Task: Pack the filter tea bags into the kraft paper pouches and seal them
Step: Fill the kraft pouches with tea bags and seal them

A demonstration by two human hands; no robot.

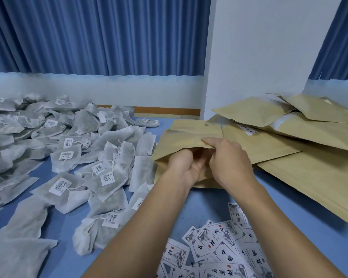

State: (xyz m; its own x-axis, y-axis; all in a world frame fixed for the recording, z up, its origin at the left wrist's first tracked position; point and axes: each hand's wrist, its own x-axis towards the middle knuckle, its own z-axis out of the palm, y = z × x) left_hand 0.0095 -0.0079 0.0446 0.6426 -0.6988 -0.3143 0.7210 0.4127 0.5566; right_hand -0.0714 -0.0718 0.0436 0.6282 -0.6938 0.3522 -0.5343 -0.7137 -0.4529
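On the blue table (209,199), a kraft pouch (185,135) lies with its mouth held apart. The left hand (181,167) curls round its near lip and the right hand (229,159) pinches its far lip. Filter tea bags (68,141) lie heaped just to the left.

The left hand (183,167) hides its fingers inside the kraft pouch (185,137), the tea bag heap (100,141) runs off the left edge, the pouch stack (319,177) off the right, printed labels (225,255) off the bottom.
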